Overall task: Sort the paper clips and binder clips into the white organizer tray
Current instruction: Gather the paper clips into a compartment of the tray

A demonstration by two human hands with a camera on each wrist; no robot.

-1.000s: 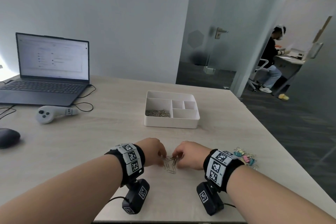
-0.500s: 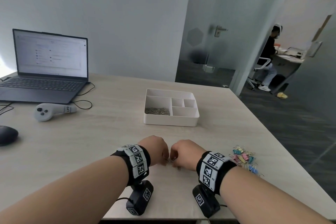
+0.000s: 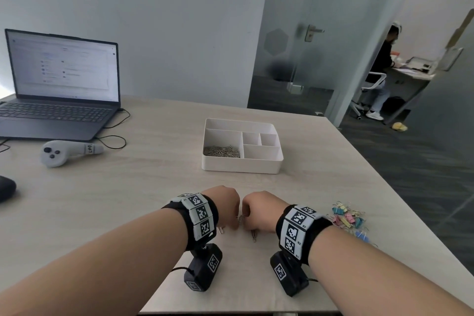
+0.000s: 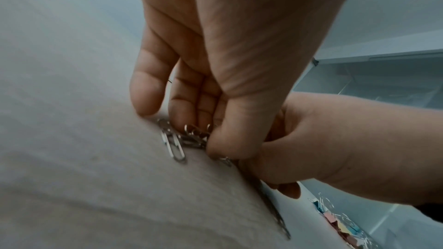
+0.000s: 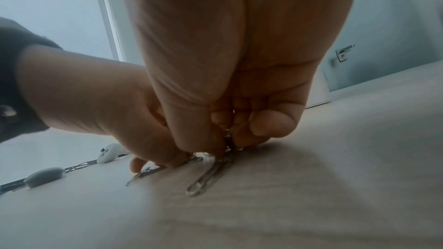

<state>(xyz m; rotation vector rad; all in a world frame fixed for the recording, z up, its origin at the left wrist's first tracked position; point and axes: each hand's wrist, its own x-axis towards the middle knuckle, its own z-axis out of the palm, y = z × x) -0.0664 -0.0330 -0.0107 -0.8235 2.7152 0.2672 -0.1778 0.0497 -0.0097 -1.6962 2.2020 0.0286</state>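
Left hand point(image 3: 225, 202): curled fingers pinch loose paper clips point(image 4: 189, 137) on the table point(image 3: 128, 200)
Right hand point(image 3: 259, 210): touching the left; fingers curled, pinching the same clips
Binder clips point(image 3: 348, 218): right of the grip
Organizer tray point(image 3: 241, 165): beyond the grip; some paper clips inside

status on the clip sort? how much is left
Done: a batch of paper clips lies in the tray's big left compartment. In hand: the left hand and right hand are pinching up loose clips from the table. Left: the coloured binder clips sit untouched by the right wrist; the other compartments look empty.
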